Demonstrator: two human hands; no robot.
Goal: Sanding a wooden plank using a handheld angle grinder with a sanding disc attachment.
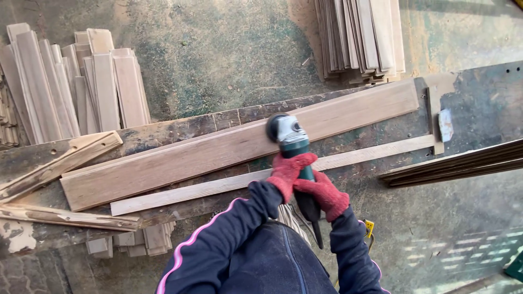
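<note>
Both hands, in red gloves, are wrapped around the body of a green angle grinder (297, 152): the left hand (289, 174) clasps it nearer the head, the right hand (325, 193) closes around the rear of the handle, fingers pressed tight on the tool in each case. The grinder's disc end (275, 128) rests on the upper edge of a long wide plank (229, 149), roughly at its middle. Just below that plank lies a narrow pale strip (218, 188), parallel and nearly touching. Both sit on a worn dark workbench (468, 109). Left of the plank lie two rough battens (60, 158); beyond it on the floor are stacks of short slats (71, 87), and another stack (359, 35) to its upper right.

Assessment: the two-handed hold is sound. Good practice here would be a shallow disc angle, light even pressure, steady travel along the plank, and the cord (316, 234) kept behind the body.
</note>
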